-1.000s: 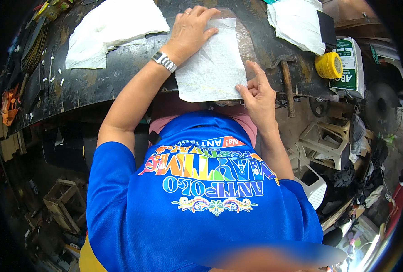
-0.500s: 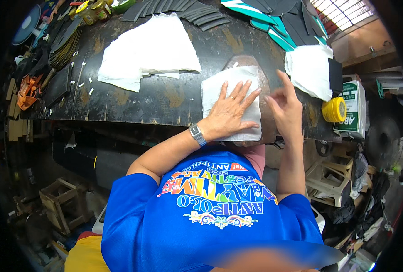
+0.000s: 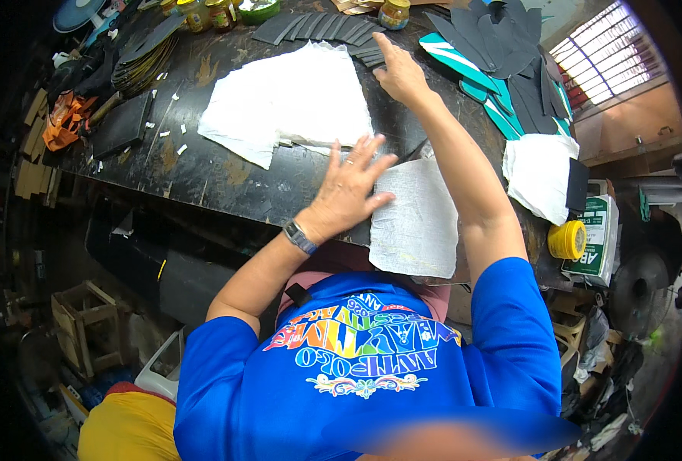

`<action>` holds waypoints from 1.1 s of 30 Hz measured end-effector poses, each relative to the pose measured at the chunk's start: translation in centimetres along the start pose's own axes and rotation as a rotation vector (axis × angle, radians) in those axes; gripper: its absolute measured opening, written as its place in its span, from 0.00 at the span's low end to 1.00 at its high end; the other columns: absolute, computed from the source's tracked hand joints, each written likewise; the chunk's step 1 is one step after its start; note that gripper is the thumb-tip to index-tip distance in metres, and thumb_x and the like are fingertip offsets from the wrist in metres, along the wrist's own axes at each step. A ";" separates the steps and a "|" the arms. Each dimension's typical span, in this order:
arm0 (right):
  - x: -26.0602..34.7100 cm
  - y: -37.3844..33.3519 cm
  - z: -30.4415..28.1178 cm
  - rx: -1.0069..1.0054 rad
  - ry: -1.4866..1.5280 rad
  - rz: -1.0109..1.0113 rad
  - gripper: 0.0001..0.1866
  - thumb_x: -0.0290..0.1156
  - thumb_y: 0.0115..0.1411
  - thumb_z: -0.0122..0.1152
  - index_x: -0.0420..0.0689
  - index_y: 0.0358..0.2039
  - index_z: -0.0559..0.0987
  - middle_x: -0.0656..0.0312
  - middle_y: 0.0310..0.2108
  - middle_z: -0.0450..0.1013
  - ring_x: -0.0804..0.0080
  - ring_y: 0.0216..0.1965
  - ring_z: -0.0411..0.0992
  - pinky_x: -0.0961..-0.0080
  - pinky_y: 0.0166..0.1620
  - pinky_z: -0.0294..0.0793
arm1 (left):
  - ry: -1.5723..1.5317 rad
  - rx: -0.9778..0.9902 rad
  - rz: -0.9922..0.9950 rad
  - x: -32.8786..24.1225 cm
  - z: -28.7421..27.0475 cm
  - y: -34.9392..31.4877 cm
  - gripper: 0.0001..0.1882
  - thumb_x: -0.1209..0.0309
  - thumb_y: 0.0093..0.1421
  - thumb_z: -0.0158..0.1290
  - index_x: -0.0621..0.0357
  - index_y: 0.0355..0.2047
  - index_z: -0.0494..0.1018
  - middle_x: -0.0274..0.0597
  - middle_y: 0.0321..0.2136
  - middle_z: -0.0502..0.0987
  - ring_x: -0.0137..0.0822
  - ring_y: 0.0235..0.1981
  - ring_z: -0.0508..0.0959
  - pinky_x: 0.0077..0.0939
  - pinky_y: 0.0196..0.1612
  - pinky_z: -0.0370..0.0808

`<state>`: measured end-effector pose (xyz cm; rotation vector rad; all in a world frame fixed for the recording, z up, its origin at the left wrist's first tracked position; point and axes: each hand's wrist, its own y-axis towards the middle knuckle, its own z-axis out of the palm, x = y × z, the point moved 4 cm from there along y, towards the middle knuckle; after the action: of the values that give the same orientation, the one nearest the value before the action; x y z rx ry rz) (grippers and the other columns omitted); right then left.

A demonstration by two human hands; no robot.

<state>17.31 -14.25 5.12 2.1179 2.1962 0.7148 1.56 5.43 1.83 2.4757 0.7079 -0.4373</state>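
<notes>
White cloth (image 3: 414,223) is best kept flat: left hand (image 3: 347,188) spread at its edge, right hand (image 3: 402,75) outstretched, empty, near dark strips (image 3: 333,28).

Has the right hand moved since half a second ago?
Yes. The right hand has moved forward across the table, toward the dark strips on it: earlier it was well short of them, now it is close by them.

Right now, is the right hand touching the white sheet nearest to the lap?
Apart: the head view shows dark tabletop between the right hand and this white sheet.
</notes>
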 end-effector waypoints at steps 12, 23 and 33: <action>-5.4 -7.6 -1.1 0.040 -0.122 -0.072 0.36 0.28 0.57 0.65 0.57 0.67 0.67 0.54 0.54 0.77 0.51 0.56 0.73 0.55 0.56 0.76 | 0.070 0.022 -0.212 4.9 -2.2 -0.2 0.38 0.48 0.64 0.58 0.52 0.69 0.63 0.56 0.66 0.66 0.53 0.68 0.66 0.67 0.69 0.52; -7.2 -11.7 -4.1 0.108 0.070 0.028 0.42 0.28 0.61 0.65 0.63 0.73 0.59 0.50 0.55 0.76 0.51 0.56 0.76 0.59 0.60 0.75 | 0.145 -0.101 0.091 6.7 2.5 14.1 0.23 0.69 0.61 0.62 0.54 0.57 0.76 0.49 0.59 0.76 0.50 0.59 0.75 0.42 0.61 0.72; -7.4 -9.2 -2.5 -0.007 -0.087 0.316 0.34 0.46 0.67 0.59 0.60 0.71 0.63 0.49 0.43 0.82 0.47 0.47 0.80 0.56 0.53 0.76 | -0.256 -0.048 -0.078 11.3 3.2 16.1 0.12 0.63 0.62 0.61 0.54 0.43 0.86 0.50 0.38 0.85 0.48 0.40 0.85 0.35 0.48 0.80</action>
<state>8.50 -21.95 2.16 2.4708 1.8349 0.6249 19.27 -3.60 0.68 2.2981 0.7013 -0.7417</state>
